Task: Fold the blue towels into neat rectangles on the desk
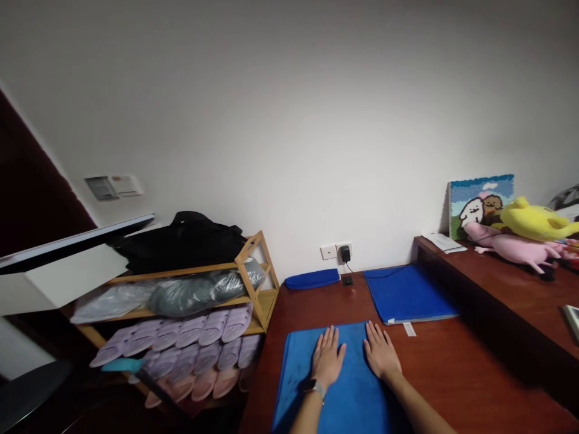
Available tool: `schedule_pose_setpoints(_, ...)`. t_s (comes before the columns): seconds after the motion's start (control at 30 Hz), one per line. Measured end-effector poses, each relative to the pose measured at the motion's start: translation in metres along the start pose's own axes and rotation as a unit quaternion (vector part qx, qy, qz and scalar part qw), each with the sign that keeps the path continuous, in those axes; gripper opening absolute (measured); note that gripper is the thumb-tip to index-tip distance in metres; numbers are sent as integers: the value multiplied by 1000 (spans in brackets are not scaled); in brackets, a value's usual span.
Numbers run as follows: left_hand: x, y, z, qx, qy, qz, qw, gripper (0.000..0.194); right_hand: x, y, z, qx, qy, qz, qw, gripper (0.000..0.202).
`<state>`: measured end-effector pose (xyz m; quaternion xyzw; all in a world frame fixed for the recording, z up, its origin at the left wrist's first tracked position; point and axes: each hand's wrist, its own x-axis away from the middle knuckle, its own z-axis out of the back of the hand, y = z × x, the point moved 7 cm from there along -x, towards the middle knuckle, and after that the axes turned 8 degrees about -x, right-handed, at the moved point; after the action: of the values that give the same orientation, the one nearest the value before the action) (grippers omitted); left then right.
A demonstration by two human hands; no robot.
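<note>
"Fingers (332, 335) of the left hand (326, 364): how do they stand?"

"Extended and laid down on the bright blue cloth (353, 398), small gaps between them, the thumb set apart. Nothing is pinched."

"And the right hand (383, 357)?"

"Much the same: palm down, digits long, tips at the far edge of that cloth, by its far right corner. So 2 hands lie flat, and neither has hold of anything."

"Where exactly is the cloth?"

"On the near part of the reddish-brown table (452, 361), beneath both palms, running out of view at the bottom."

"How far along would you call it?"

"Well along, I'd judge. It is already laid out, with a nearly straight far edge and a mostly smooth surface. What seems left is slight: some dark patches show on its left side, and I can't tell whether they are creases or marks. Nor can I tell if it is 1 layer or several."

"Anything past it?"

"2 more blue pieces, clear of the hands: a flat dark blue cloth (407, 295) with a white tag (409, 329) at its near edge, and a narrow blue bundle (312, 279) by the wall (289, 120). Judging by their neat outlines, those look finished."
</note>
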<state>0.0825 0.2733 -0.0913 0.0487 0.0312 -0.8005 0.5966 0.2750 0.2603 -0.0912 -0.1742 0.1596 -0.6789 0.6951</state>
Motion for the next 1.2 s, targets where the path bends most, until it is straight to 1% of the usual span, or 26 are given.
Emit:
schedule_pose_setpoints(0.1, 22, -61, 6, -16, -11, 68, 997, 70, 1, -1, 1, 7, -4, -3, 1000, 70)
schedule_pose_setpoints(0.2, 53, -116, 10, -27, -10, 119, 992, 68, 2, -1, 2, 6, -4, -4, 1000, 70)
schedule_pose_setpoints(0.27, 73, -143, 7, -29, -11, 131, 991, 67, 2, -1, 2, 3, -2, -3, 1000, 69)
schedule_pose_setpoints(0.3, 83, -153, 5, -27, -12, 128, 991, 66, 1, -1, 2, 2, 0, -1, 1000, 69)
schedule_pose_setpoints(0.37, 99, -165, 2, -18, -16, 112, 993, 66, 0, 0, 2, 0, 2, 2, 1000, 69)
schedule_pose_setpoints(0.47, 114, -173, 2, -3, -9, 89, 996, 64, -1, 0, 2, -4, 3, 1, 1000, 69)
schedule_pose_setpoints(0.6, 119, -171, 13, 12, 17, 85, 996, 61, 1, -1, 3, -23, 9, 0, 1000, 69)
schedule_pose_setpoints(0.67, 118, -168, 18, 17, 24, 90, 996, 62, 3, 2, 11, -42, 49, 10, 998, 67)
schedule_pose_setpoints(0.73, 118, -165, 23, 21, 33, 94, 995, 62, 4, 11, 25, -49, 109, 22, 993, 65)
schedule_pose_setpoints(0.77, 119, -164, 25, 23, 38, 95, 995, 62, 4, 18, 32, -42, 133, 23, 990, 64)
schedule_pose_setpoints(0.83, 120, -162, 27, 28, 46, 95, 994, 60, -2, 38, 45, -4, 152, 8, 988, 61)
schedule_pose_setpoints(0.9, 121, -162, 27, 32, 51, 97, 993, 59, -12, 63, 55, 44, 142, -30, 988, 65)
schedule_pose_setpoints(0.93, 121, -162, 27, 34, 54, 99, 993, 59, -18, 77, 58, 62, 128, -57, 988, 69)
schedule_pose_setpoints(1.03, 122, -164, 24, 38, 56, 107, 992, 57, -31, 109, 53, 77, 54, -127, 987, 73)
schedule_pose_setpoints(1.1, 122, -165, 22, 38, 54, 110, 992, 56, -35, 118, 46, 76, 21, -144, 986, 73)
schedule_pose_setpoints(1.2, 123, -165, 23, 40, 64, 103, 992, 57, -36, 119, 43, 88, 21, -139, 986, 73)
